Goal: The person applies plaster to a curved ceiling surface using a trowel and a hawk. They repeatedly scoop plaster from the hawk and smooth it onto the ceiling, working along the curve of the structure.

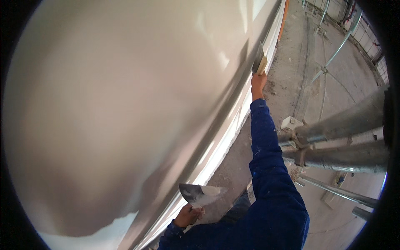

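Head view: the right hand (258, 81) grips a trowel (258, 61) beside the wall (125, 104), the left hand (188, 216) a scraper (191, 193) bearing paste (211, 191), seemingly a smoothing step whose next stroke would call for steady, even pressure.

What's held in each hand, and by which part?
Right grip: a trowel, by its wooden handle. Left grip: a scraper, by its near end; any handle is hidden.

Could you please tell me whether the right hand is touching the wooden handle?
Touching: the head view shows the right hand closed on the near end of the wooden handle.
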`<state>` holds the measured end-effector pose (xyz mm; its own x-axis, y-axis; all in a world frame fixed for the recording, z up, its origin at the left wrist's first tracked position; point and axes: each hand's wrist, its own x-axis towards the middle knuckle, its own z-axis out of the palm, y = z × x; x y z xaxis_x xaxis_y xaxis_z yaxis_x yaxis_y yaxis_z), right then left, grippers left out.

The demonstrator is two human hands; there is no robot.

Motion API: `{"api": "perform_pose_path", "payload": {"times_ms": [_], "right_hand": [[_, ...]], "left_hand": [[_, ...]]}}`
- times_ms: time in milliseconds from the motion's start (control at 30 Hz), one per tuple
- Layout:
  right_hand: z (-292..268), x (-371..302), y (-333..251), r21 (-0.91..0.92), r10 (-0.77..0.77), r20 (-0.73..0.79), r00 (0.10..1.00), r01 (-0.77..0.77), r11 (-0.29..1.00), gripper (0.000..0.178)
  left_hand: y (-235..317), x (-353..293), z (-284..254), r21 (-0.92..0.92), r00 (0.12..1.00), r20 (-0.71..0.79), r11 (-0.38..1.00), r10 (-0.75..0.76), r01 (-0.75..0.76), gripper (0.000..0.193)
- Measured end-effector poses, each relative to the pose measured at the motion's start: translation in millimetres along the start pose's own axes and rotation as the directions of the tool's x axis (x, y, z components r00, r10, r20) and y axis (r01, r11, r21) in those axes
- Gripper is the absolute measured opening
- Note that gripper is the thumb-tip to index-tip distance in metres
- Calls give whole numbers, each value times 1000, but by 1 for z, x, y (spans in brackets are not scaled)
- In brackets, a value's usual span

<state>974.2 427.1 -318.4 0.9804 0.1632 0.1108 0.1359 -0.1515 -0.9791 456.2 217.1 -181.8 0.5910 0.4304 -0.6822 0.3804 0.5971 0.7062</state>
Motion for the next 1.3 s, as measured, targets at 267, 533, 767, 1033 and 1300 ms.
{"api": "perform_pose_path", "payload": {"times_ms": [267,533,767,1033,1300], "right_hand": [[52,54,31,-78,-22,-45,999,19,997,45],[60,32,70,132,-69,125,990,52,990,45],[48,-58,92,197,-59,183,981,22,980,54],[2,-208,57,196,-21,279,960,-35,980,64],[-43,-337,35,278,-68,300,951,-19,960,66]], "left_hand": [[18,24,-18,29,961,18,961,-276,275,30],[-5,23,-20,-115,994,4,987,-113,113,26],[-12,-13,-20,-74,997,-32,994,76,-78,24],[-56,-70,-19,-143,984,-97,977,149,-162,31],[-145,-100,-6,-93,949,-187,957,254,-275,36]]}}
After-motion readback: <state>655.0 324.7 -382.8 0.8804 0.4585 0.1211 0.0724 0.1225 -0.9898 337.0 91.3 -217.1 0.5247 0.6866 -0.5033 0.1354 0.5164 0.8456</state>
